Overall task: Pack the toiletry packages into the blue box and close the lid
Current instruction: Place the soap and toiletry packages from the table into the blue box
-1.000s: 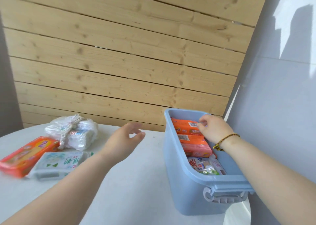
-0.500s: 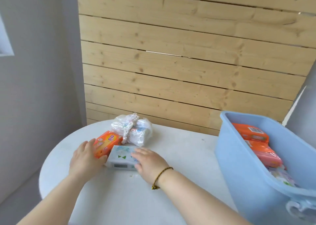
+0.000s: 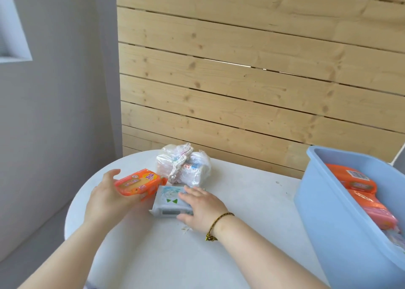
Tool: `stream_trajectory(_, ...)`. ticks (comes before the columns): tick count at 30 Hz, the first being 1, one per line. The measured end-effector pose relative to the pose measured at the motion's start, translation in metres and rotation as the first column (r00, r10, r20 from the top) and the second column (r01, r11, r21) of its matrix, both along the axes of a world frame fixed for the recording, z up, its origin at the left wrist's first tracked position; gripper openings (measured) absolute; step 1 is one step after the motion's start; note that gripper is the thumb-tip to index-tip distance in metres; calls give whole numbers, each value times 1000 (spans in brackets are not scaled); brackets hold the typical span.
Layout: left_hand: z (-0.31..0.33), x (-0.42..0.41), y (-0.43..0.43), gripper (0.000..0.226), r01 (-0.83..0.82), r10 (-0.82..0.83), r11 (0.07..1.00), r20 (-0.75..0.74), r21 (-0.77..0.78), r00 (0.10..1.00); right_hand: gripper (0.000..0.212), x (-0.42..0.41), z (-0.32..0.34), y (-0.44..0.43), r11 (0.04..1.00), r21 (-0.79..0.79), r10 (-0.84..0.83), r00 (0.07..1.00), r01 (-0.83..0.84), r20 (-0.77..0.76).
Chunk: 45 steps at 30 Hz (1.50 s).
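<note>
Setting: round white table (image 3: 241, 201) against a pale wood slat wall (image 3: 252, 80); grey wall to the left.

Left hand (image 3: 105, 197): grip closed under and around an orange pack (image 3: 139, 181), thumb up at its far edge, pack tilted and apparently just clear of the table.

Right hand (image 3: 202, 207): fingers spread flat over a white-and-blue wipes pack (image 3: 169, 202), thumb at its near edge; pack lies on the table, so the grip is pressing rather than fully closed. The two packs touch, the orange corner overlapping the wipes pack.

Beyond both grips: a knotted clear plastic bag (image 3: 186, 164) of wrapped items, just behind the orange pack.

Far to the right of the right grip: the blue box (image 3: 328, 212), open, with orange packs (image 3: 355, 179) stacked inside. No lid is in view.

Handling advice, as judgement: curl the right fingers under the wipes pack's far edge before lifting, since soft wrap slides; separate the orange pack first so it does not drag its neighbour.

Room: bare table between right grip and box gives a free path. The table's curved edge is close behind the left grip; the box wall stands tall, so packs must rise over its rim.
</note>
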<state>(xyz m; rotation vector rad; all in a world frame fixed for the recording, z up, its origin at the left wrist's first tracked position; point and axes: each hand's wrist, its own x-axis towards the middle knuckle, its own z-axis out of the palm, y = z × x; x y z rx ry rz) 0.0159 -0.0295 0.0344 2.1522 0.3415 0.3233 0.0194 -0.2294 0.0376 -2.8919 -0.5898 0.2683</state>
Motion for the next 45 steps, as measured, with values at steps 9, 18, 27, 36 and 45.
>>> stream_trajectory(9, 89, -48, -28, 69, 307, -316, 949, 223, 74, 922, 79, -22, 97, -16, 829, 555, -88, 962, -74, 259)
stream_trajectory(18, 116, -64, -147, 63, 587, -578, 802, 389, 107, 717, 85, -60, 159, -117, 996, 31, 75, 973, -84, 218)
stream_trajectory(27, 113, -61, -282, 100, 766, -722, 643, 340, 5, 603, 84, -93, 166, -263, 874, 419, -329, 935, 248, 134)
stream_trajectory(36, 74, -41, -326, 74, 817, -818, 555, 75, -156, 570, 88, -82, 121, -304, 893, -9, -449, 892, 450, 45)
stream_trajectory(45, 72, -42, -327, 71, 812, -813, 556, 88, -178, 576, 90, -52, 112, -292, 901, -233, -361, 931, 365, 59)
